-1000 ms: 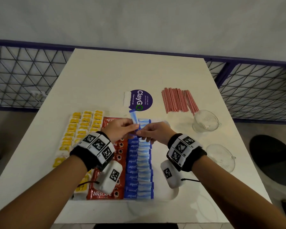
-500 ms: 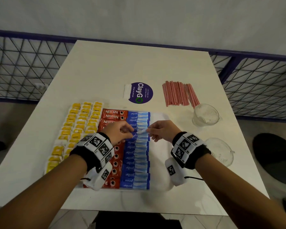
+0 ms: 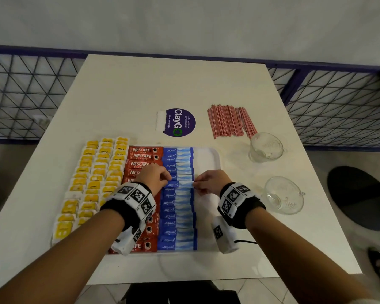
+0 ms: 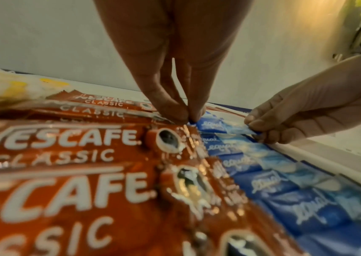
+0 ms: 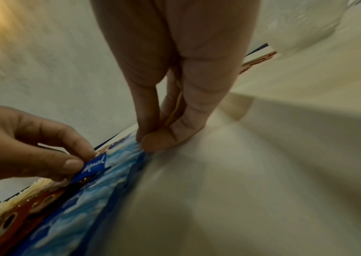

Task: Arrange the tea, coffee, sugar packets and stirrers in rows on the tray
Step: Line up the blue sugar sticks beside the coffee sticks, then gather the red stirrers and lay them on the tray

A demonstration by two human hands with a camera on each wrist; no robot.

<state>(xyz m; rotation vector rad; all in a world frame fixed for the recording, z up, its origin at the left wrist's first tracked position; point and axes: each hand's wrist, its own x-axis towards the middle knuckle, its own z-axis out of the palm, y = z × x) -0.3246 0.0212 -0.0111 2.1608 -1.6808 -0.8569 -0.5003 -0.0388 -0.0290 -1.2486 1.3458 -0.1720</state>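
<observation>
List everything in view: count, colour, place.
tray: one, white, near centre of table
tea bags: many, yellow and white, three rows, left part of tray
coffee sachets: a row, red, right of the tea bags
sugar packets: a row, blue, right of the coffee sachets
held packet: one, blue, mid-row, pinched at both ends
stirrers: a bundle, red, on table beyond tray
cups: two, clear glass, right of tray
sticker: one, purple, table centre
table: one, white
left hand: pinches packet's left end
right hand: pinches its right end
</observation>
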